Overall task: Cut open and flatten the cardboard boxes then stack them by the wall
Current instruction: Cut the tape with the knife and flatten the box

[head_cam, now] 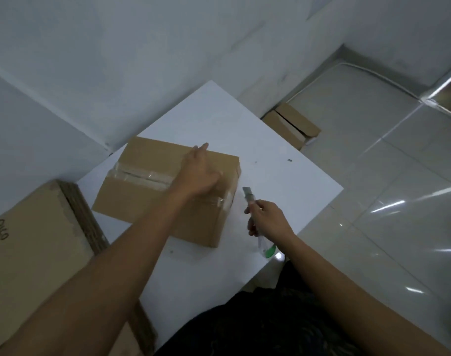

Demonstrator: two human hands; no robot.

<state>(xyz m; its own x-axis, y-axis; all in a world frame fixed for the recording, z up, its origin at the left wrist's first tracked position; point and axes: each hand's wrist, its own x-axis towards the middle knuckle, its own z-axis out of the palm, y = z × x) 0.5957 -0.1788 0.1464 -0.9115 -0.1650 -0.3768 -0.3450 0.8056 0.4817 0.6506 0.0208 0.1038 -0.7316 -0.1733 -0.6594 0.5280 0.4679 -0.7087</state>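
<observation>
**Position.** The cardboard box [147, 181] is set on the white bench [270, 170], and its top seam is sealed with clear tape [142, 174]. The left hand [198, 173] is pressed onto the box top across the seam, with one finger stretched toward the far edge. How the other fingers lie cannot be told. The right hand [268, 219] is curled round a utility knife [250, 197]. The blade is extended and held just beside the near-right end of the box.

**Hazards.**
- The left hand lies on the taped seam. If the cut were run along it, the fingers would probably be met by the blade.
- If the blade is driven too deep or at an angle, a slip off the glossy tape is likely.
- The box is not clamped. It could be pushed across the smooth bench by a hard pull.

**Markings.** No print is seen on the box. Handwritten letters [1, 228] are seen on the flattened cardboard [31, 227] at the left, but they cannot be read with confidence. More boxes [291, 124] are seen on the floor by the wall.
</observation>
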